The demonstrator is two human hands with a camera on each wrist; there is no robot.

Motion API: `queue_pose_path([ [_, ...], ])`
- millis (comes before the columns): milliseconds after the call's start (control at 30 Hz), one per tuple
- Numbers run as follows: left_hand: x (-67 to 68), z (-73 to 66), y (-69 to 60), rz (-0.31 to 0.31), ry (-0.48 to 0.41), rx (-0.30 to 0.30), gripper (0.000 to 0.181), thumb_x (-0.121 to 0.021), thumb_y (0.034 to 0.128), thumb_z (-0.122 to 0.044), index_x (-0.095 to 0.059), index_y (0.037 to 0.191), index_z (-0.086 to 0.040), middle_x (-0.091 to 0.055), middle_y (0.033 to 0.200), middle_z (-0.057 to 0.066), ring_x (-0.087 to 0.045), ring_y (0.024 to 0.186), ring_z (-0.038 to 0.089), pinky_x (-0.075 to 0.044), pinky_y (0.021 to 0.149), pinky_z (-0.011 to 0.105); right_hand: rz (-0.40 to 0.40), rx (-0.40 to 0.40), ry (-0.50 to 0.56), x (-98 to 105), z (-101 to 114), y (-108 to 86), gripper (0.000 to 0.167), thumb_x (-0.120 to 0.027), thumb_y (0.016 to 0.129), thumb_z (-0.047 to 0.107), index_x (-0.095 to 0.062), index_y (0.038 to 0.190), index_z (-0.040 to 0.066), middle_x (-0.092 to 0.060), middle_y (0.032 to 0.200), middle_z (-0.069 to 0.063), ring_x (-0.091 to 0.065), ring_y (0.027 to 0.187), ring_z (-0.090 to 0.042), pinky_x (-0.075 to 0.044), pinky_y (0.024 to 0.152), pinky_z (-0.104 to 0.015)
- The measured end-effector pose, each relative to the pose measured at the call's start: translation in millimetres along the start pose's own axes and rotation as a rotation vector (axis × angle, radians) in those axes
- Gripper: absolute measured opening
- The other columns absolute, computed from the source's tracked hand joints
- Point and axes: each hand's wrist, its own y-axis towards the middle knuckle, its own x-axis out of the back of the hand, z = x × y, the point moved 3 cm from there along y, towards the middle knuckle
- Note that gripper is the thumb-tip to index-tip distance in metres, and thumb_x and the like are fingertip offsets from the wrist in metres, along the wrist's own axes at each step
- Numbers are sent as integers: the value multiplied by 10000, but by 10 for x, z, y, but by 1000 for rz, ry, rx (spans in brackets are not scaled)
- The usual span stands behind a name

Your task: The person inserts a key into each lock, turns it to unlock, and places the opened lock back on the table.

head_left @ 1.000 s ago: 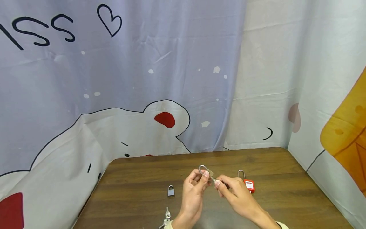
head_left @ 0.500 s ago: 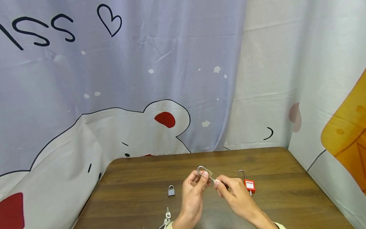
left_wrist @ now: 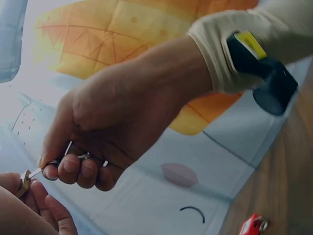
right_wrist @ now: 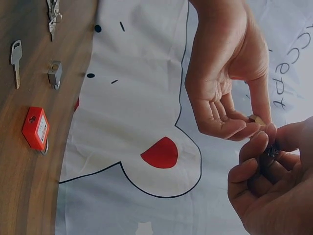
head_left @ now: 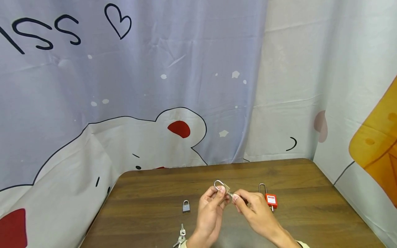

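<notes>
My left hand (head_left: 209,217) holds a small brass padlock (head_left: 227,187) by thumb and fingers, its silver shackle arching up to the left. Close on its right, my right hand (head_left: 257,213) pinches a key (head_left: 230,194) whose tip meets the padlock's lower side; how deep it sits I cannot tell. In the left wrist view the key's blade (left_wrist: 35,172) spans the gap between the brass padlock (left_wrist: 24,183) and the right hand (left_wrist: 112,112), which also has more metal pieces under its curled fingers. The right wrist view shows the left hand (right_wrist: 225,73) and right hand (right_wrist: 274,181) meeting at the padlock (right_wrist: 256,119).
On the wooden table (head_left: 149,186) stand or lie a grey padlock (head_left: 186,207), a bunch of keys (head_left: 181,237) and a red padlock (head_left: 271,200) at the right. A single key (right_wrist: 16,58) lies on the wood in the right wrist view. Printed curtains hang behind.
Both hands keep nearly the same place. The brass padlock has tilted and shifted slightly, and the left fingers behind it have moved a little toward the right hand.
</notes>
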Motion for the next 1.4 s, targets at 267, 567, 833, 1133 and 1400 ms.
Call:
queue_pose_path([
  [267, 1, -13, -2, -16, -2, -4, 83, -653, 940, -160, -588, 891, -147, -626, 884, -75, -592, 815, 65, -502, 798, 216, -4, -4, 11, 14, 12, -1, 250, -597, 949, 45, -660, 864, 272, -517, 617, 141, -478, 582, 54, -424, 491, -173],
  [567, 1, -23, -7, -16, -8, 2, 92, -652, 940, -165, -579, 887, -150, -616, 896, -69, -587, 824, 71, -497, 804, 225, -26, 34, 15, 4, -6, -1, 252, -615, 927, 8, -671, 866, 247, -575, 609, 119, -545, 589, 16, -454, 531, -187],
  [833, -66, -17, -27, 12, 11, -24, 52, -630, 958, -176, -610, 912, -162, -601, 882, -82, -553, 814, 54, -476, 773, 205, -38, 50, 28, -119, -4, -48, 300, -601, 923, -22, -623, 776, 238, -591, 600, 116, -548, 576, 14, -466, 553, -194],
  [1133, -80, -44, -29, -11, 52, -52, 57, -664, 930, -159, -619, 895, -153, -593, 862, -70, -550, 795, 59, -481, 741, 206, -67, 11, 62, -144, -7, -64, 279, -605, 920, -25, -642, 794, 222, -593, 584, 94, -558, 553, -8, -478, 572, -220],
  [1400, -57, -54, -38, -31, 48, -64, 43, -669, 920, -134, -631, 905, -149, -617, 889, -67, -567, 811, 54, -492, 800, 219, -118, 3, 92, -83, -28, -63, 219, -657, 877, -47, -680, 903, 169, -656, 623, 64, -628, 574, -33, -507, 613, -199],
])
